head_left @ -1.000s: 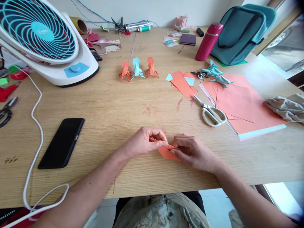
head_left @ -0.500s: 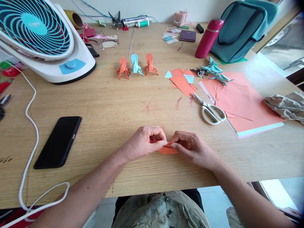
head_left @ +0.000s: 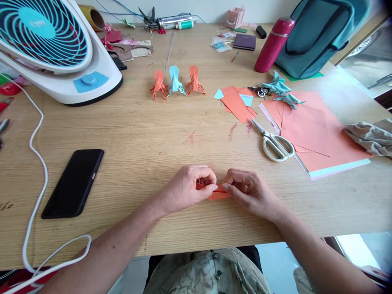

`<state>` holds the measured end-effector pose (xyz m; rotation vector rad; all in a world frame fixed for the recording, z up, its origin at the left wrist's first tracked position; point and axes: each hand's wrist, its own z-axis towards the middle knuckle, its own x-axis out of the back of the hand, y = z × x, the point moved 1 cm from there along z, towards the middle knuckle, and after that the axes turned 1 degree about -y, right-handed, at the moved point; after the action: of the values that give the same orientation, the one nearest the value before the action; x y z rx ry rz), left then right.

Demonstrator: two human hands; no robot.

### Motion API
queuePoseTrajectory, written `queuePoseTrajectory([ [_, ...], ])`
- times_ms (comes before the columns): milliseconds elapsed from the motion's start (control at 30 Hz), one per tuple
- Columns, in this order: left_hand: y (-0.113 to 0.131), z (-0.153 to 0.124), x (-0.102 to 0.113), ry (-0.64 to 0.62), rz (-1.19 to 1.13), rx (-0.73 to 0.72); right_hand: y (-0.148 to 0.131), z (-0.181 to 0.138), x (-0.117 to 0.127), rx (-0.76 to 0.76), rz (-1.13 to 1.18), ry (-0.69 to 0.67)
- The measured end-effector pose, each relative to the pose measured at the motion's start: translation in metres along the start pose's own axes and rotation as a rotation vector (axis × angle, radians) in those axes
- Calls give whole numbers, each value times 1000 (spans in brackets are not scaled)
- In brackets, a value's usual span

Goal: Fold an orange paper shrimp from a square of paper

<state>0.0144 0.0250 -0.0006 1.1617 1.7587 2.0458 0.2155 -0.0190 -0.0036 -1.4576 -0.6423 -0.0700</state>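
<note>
Near the table's front edge, a folded piece of orange paper lies between my two hands. My left hand pinches it between thumb and fingers on its left part. On the other side, my right hand pinches its right part, the two thumbs a short gap apart. Part of the paper is hidden behind the fingers. Beyond my hands, three folded paper figures stand in a row: an orange one, a light blue one and another orange one. Scissors with white handles lie to the right.
Orange paper sheets and paper offcuts lie at the right, near blue folded paper pieces. A black phone, a white cable and a fan occupy the left. A pink bottle and a teal bag stand behind.
The view has shifted slightly. Both hands keep their pinch on the orange paper, and the gap between the thumbs looks slightly wider than before.
</note>
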Motion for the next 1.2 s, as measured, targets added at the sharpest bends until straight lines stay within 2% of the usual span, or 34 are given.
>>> queuePoseTrajectory([
  [167,-1,1,1,63,-93,67,6,-1,4,-30,-17,117],
  [267,-3,3,5,138,-167,102,13,-2,8,-22,22,244],
  [367,-6,5,9,193,-231,139,14,-5,11,104,-43,483],
  [433,-8,6,11,204,-241,160,11,-7,9,259,-182,558],
  [567,-12,5,9,179,-243,190,1,-15,-2,530,-662,441],
  [667,-14,5,6,154,-255,211,-2,-22,-9,570,-994,482],
  [733,-14,5,5,146,-248,217,-1,-24,-11,570,-1095,491],
  [933,-9,4,-1,125,-259,208,2,-23,-12,672,-1108,245],
  [1033,-7,2,-7,93,-240,196,-2,-22,-11,693,-1070,174],
  [1200,-8,-3,-14,112,-19,101,-4,-18,-12,674,-1022,92],
])
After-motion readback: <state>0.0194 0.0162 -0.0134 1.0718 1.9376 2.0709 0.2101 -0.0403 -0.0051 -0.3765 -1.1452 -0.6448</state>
